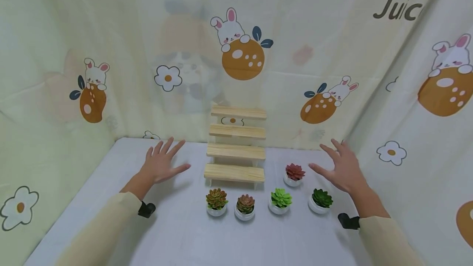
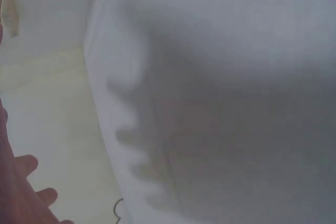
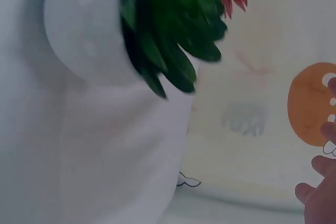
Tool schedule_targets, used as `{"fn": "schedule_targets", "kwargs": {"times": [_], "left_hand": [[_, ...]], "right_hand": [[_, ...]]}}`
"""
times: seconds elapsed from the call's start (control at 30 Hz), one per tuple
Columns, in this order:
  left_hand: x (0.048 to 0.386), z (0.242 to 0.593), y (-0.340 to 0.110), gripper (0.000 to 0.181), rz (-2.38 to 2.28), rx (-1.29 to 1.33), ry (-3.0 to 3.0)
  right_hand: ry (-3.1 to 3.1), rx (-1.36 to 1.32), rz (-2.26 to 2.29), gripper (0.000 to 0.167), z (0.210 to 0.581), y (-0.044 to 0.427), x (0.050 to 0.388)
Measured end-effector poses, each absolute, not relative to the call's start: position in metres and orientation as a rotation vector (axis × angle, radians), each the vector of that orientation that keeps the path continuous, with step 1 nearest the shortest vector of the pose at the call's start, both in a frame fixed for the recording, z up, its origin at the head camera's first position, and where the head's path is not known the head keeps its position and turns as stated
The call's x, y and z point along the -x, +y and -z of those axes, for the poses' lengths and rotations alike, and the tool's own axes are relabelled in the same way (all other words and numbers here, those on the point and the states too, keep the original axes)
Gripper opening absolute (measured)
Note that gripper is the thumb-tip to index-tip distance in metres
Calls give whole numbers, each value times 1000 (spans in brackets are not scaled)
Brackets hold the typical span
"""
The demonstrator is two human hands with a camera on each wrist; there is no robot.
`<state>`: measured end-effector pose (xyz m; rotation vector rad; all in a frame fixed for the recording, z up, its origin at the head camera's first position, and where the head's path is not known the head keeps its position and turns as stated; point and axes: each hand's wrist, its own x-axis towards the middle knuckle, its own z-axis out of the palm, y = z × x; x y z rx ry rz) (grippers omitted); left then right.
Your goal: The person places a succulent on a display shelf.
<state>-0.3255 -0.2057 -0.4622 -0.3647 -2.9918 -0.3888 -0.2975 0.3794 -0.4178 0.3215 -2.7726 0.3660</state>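
Note:
My left hand (image 1: 161, 165) hovers above the table left of a four-step wooden rack, fingers spread and holding nothing. On the other side my right hand (image 1: 343, 168) is held in the air with its fingers apart, nearest to a dark green succulent (image 1: 321, 198) and a red succulent (image 1: 294, 173). Farther left stand a bright green succulent (image 1: 281, 200), a reddish-brown succulent (image 1: 245, 206) and an orange-green succulent (image 1: 216, 201), all in small white pots. The right wrist view shows the dark green succulent (image 3: 173, 30) close up. In the left wrist view, the left hand (image 2: 21, 187) shows only at the edge.
The wooden rack (image 1: 235, 173) stands at the back middle of the white table (image 1: 177, 233), its steps bare. A curtain (image 1: 140, 36) printed with rabbits and fruit hangs behind and along both sides. Black wrist cameras sit on both wrists.

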Motion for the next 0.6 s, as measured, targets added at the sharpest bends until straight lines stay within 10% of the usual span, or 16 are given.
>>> {"fn": "schedule_targets", "kwargs": {"times": [0.6], "left_hand": [[315, 480, -173, 80, 888, 378, -2874]], "right_hand": [[-2760, -290, -816, 74, 455, 363, 255]]}}
